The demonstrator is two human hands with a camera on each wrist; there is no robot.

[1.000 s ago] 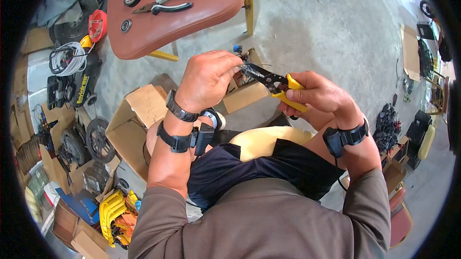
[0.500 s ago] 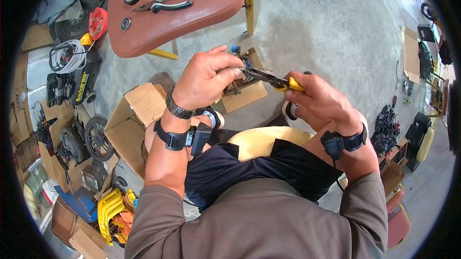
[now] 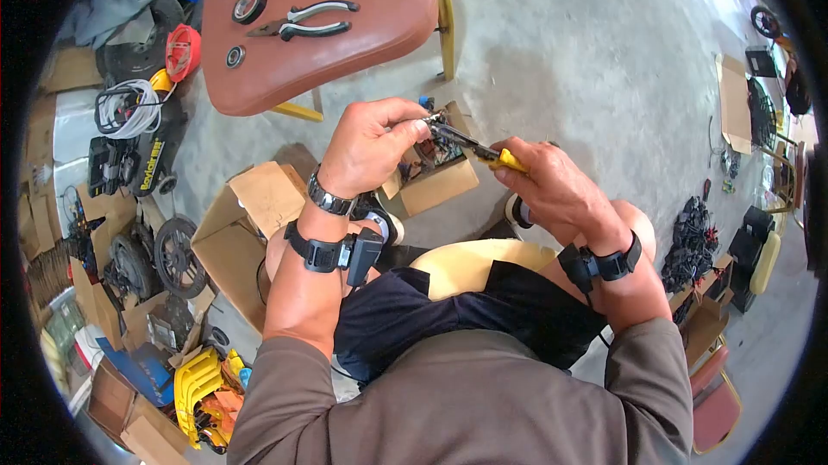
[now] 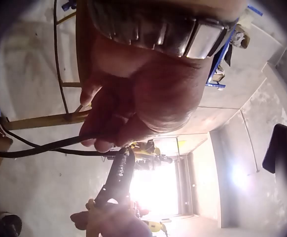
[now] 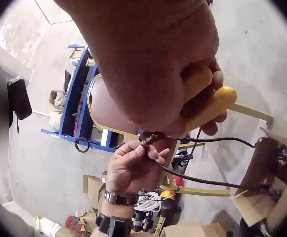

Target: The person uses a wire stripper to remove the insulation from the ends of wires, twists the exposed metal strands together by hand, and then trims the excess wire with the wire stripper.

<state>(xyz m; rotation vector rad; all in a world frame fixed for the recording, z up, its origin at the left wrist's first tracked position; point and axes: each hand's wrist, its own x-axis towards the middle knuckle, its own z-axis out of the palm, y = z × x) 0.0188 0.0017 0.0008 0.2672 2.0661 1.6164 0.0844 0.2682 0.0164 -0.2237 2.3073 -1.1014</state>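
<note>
Yellow-handled wire strippers [image 3: 483, 151] squeezing at centre frame in the head view, gripped by the right hand [image 3: 552, 185], fingers curling fully round both handles. Dark tool nose pointing toward upper left, meeting the left hand [image 3: 371, 144] just above the cardboard box [image 3: 440, 182]. Left hand pinching a thin black wire [image 4: 40, 148] between thumb and curled fingertips; wire showing in the left wrist view running from the fingers off to the left edge of frame, tool head [image 4: 120, 174] sitting directly below the fingers. In the right wrist view, same wire [image 5: 202, 180] trailing from the pinch down toward the box at lower right.

Elsewhere: red-brown chair seat [image 3: 345, 42] filling upper centre, carrying grey-handled pliers [image 3: 302, 20] and a tape roll [image 3: 247, 6]. More boxes and clutter along the left edge.

Risks, judging from here:
- Tool nose sitting very close to the left fingertips; slipping under squeeze likely nipping skin.
- Closing in too small a notch probably cutting strands or severing the wire rather than only scoring insulation.
- Pulling hard against a short pinch possibly dragging the wire out of the left fingers, or tugging whatever sits at its far end in the box.
- Exact notch engaged: cannot tell, too small and backlit.
</note>
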